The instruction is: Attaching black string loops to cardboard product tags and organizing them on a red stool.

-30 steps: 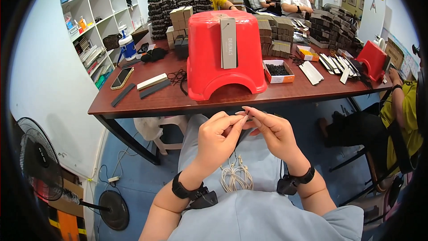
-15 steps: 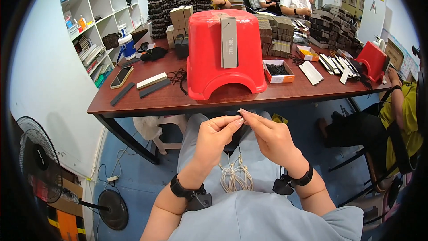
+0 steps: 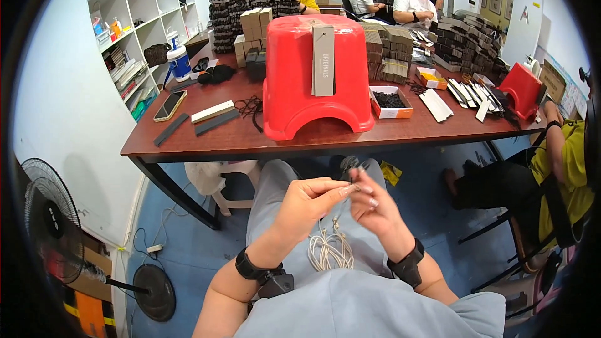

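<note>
Above my lap, my left hand [image 3: 308, 205] pinches thumb against forefinger on something too small to make out. Close against those fingertips, my right hand [image 3: 377, 213] is closed too, its raised fingers blurred by motion; what it grips cannot be made out. A bundle of cream cords [image 3: 330, 251] lies on my lap below both hands. Beyond them, an upturned red plastic stool [image 3: 291, 81] stands at the table edge, with a long grey hang tag [image 3: 323, 66] against its front and a darker strip behind that.
On the table [image 3: 231, 142] lie a phone [image 3: 170, 106], a white strip [image 3: 213, 112], dark strips [image 3: 216, 122] and black cords [image 3: 250, 107]. Right of the stool sits a box of small black pieces [image 3: 391, 101]. Stacked tags [image 3: 454, 40] and co-workers are farther back; a fan [image 3: 56, 219] stands left.
Both hands have come slightly lower and nearer to me. My right hand has turned, its fingers now raised and blurred, while my left keeps its pinch.
</note>
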A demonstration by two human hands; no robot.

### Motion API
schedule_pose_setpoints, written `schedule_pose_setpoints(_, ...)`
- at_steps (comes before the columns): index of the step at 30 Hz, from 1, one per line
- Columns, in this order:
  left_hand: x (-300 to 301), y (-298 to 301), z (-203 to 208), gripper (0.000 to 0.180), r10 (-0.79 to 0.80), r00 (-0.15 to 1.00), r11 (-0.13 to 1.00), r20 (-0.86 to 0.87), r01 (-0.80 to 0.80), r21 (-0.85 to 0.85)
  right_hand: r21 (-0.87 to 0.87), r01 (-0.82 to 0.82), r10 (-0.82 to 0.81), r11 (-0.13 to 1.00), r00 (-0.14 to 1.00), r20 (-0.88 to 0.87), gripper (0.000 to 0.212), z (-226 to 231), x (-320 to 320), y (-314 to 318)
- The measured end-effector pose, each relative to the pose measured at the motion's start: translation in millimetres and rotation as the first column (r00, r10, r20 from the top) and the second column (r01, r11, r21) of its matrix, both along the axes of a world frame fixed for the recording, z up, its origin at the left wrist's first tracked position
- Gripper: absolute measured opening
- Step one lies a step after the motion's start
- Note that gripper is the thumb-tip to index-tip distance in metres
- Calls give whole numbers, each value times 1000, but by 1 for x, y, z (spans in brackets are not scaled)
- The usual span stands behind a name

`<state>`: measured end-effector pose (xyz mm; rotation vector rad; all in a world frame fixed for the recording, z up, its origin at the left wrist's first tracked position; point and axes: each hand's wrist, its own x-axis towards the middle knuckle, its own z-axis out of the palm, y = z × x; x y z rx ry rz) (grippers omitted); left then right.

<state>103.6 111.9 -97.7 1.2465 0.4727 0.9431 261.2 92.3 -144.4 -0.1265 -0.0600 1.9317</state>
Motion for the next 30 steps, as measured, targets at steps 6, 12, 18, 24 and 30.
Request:
schedule_pose_setpoints(6, -21, 8, -15, 16, 35, 999, 994, -35, -38, -105, 166, 479, -495, 862, 728, 474, 21, 13, 40, 9)
schedule_pose_setpoints(12, -11, 2, -6, 21, -69, 996, 987, -58, 60, -149, 494, -281, -532, 822, -75, 843, 20, 39, 4, -12)
schedule_pose_setpoints(18, -13, 7, -13, 21, -64, 995, 990, -79, 54, -128, 499, -399, -603, 770, -196, 773, 16, 37, -9, -15)
schedule_pose_setpoints(24, -14, 6, -17, 19, 75, 997, 981, -20, -77, -179, 479, -227, -520, 848, -180, 835, 18, 37, -8, -15)
schedule_pose_setpoints(30, -12, 4, -17, 22, -65, 996, 964, -65, 46, -263, 468, -280, -518, 838, -140, 844, 19, 34, -12, -16)
